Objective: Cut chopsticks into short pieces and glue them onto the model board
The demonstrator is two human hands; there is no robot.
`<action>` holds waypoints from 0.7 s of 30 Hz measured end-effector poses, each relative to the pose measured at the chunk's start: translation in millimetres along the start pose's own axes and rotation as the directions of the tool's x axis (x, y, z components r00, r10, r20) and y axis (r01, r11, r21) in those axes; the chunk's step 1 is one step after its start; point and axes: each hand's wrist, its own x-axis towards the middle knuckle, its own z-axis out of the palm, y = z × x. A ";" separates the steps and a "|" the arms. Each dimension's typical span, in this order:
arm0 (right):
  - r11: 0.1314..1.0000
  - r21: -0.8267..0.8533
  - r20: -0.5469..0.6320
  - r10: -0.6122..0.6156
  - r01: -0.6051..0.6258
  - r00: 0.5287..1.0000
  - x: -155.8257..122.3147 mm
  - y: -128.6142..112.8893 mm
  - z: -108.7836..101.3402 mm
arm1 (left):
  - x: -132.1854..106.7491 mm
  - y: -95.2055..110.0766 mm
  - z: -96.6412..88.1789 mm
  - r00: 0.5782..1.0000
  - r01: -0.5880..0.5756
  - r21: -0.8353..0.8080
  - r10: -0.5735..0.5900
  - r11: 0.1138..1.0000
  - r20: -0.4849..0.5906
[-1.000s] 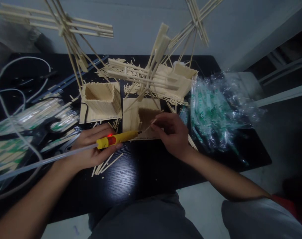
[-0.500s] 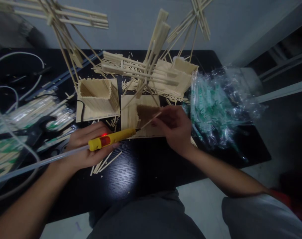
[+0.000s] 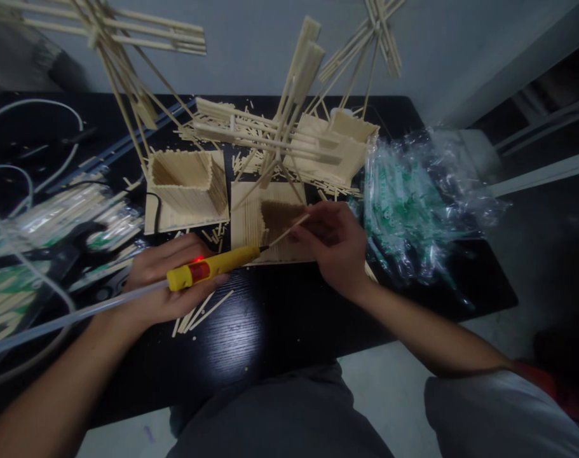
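My left hand point(image 3: 168, 280) is closed around a yellow glue pen point(image 3: 222, 267) with a lit red light. A long translucent glue stick point(image 3: 89, 312) runs out of its back end. The pen's dark tip meets, or almost meets, the lower end of a thin wooden stick point(image 3: 289, 230). My right hand point(image 3: 334, 245) pinches that stick by its upper end. Behind both hands lies a base of wooden sticks point(image 3: 246, 219) with a low wall point(image 3: 279, 216) standing on it, partly hidden by my right hand.
Left of the base stands a box of sticks point(image 3: 184, 181). Windmill-like stick frames point(image 3: 277, 137) rise behind. Green-printed clear plastic wrappers point(image 3: 403, 197) pile up at right, packaged sticks point(image 3: 70, 216) at left. White cables point(image 3: 32, 254) loop there. Loose sticks point(image 3: 198, 315) lie near my left hand.
Hands, glue pen and stick hold nearly the same position; the whole view has shifted only very slightly.
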 end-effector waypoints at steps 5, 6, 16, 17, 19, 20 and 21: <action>0.999 -0.053 0.002 -0.005 0.005 1.000 0.4 2.3 -1.4 | -1.2 0.7 0.4 0.999 0.048 -0.010 -0.048 0.999 -0.024; 0.998 -0.061 0.000 -0.015 0.015 1.000 0.0 2.2 -1.3 | -1.6 1.0 0.1 0.998 0.054 -0.006 -0.054 0.999 -0.035; 0.946 -0.248 0.029 -0.209 0.210 0.977 -7.1 0.4 4.5 | -7.3 -0.2 -1.7 0.984 0.145 0.041 -0.140 0.989 -0.106; 0.938 -0.265 0.043 -0.221 0.224 0.974 -6.6 1.9 4.8 | -7.1 -0.7 -1.1 0.985 0.140 0.038 -0.135 0.989 -0.108; 0.925 -0.290 0.069 -0.235 0.245 0.970 -5.6 5.4 5.3 | -5.9 -0.9 0.0 0.987 0.121 0.034 -0.117 0.992 -0.110; 0.920 -0.297 0.079 -0.241 0.254 0.967 -5.2 7.1 5.6 | -5.1 -0.5 0.2 0.989 0.101 0.027 -0.098 0.994 -0.115; 0.916 -0.302 0.086 -0.251 0.265 0.964 -5.0 8.7 5.8 | -4.3 0.2 0.2 0.989 0.092 0.021 -0.089 0.996 -0.118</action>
